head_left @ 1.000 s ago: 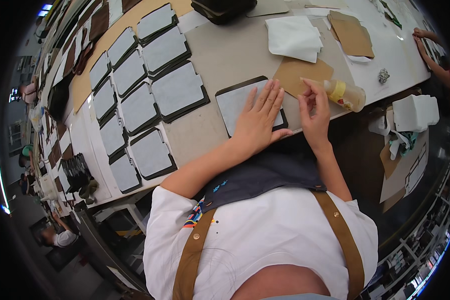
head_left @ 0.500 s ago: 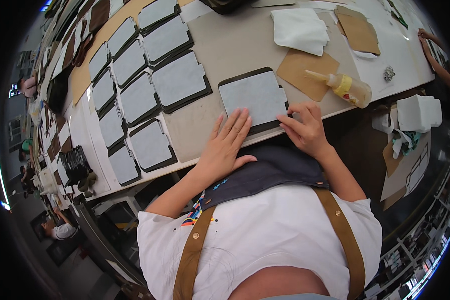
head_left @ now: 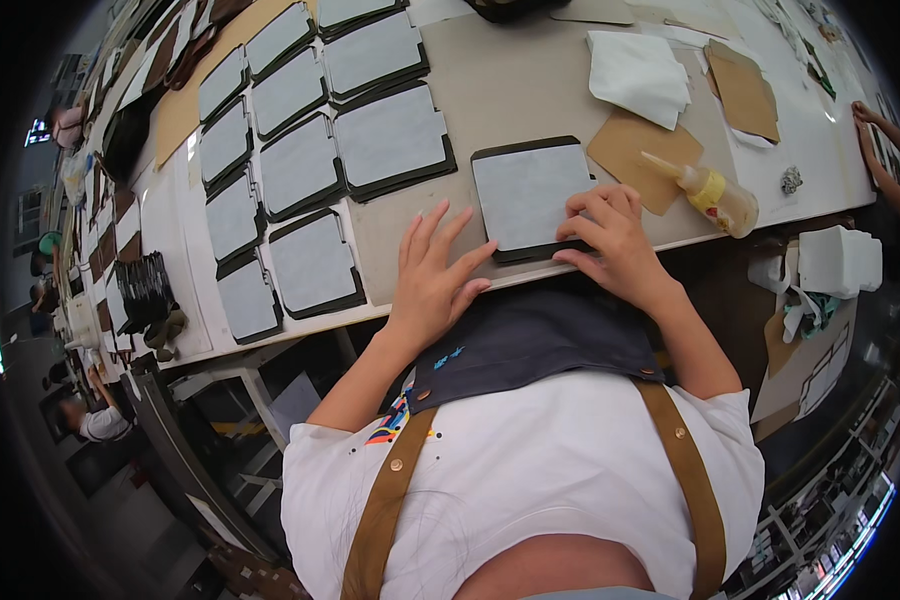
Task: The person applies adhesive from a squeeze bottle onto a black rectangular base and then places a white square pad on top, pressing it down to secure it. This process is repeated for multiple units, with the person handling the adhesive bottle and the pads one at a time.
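Note:
A flat panel, pale grey on top with a black border, lies near the front edge of the worktable. My left hand is open beside its lower left corner, fingers spread, with the index fingertip at the panel's edge. Over the lower right corner rests my right hand, its fingers bent and apart on the panel and its thumb by the near edge. That hand hides the corner beneath it.
Stacks of similar grey-and-black panels fill the table's left side. To the right are a glue bottle lying tilted on brown sheets, white sheets and a crumpled silvery ball. Another person's arms show at far right.
My left hand has lifted off the panel's face and drawn back to its lower left edge. My right hand has spread from a pinch at the corner onto the panel. The view has shifted slightly.

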`<state>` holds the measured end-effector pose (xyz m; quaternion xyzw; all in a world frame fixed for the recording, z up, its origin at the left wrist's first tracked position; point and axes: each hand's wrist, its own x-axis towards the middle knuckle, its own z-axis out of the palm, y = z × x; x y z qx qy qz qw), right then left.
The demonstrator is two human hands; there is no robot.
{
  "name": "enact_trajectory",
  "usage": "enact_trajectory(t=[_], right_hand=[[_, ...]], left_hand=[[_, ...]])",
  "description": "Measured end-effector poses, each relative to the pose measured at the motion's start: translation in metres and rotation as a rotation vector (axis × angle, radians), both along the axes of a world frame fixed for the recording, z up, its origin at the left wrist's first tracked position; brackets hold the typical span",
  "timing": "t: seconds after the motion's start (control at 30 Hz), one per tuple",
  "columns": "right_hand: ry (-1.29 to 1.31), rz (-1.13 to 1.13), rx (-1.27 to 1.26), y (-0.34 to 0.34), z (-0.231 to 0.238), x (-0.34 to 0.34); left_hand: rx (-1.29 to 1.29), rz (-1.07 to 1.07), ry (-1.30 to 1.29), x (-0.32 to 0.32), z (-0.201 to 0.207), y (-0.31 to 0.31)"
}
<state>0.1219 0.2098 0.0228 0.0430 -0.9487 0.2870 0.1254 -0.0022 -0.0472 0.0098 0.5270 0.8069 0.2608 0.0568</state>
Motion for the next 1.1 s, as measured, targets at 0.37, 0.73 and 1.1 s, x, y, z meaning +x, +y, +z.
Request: enact_trajectory(t=[0.37,0.73,1.1], right_hand=[[0.027,0.03,0.002,0.0,0.002,-0.002],[-0.003,0.036,0.013,-0.004,0.009,-0.006],[-0.042,0.053,0.046,-0.009,0.01,-0.014]], left_hand=[[0.271,0.249,-0.412,-0.007,-0.006,-0.002],[0.244,0.362,-0.813,-0.008,-0.004,0.006],[0.247,0.377,-0.823,-0.005,-0.005,0.004]])
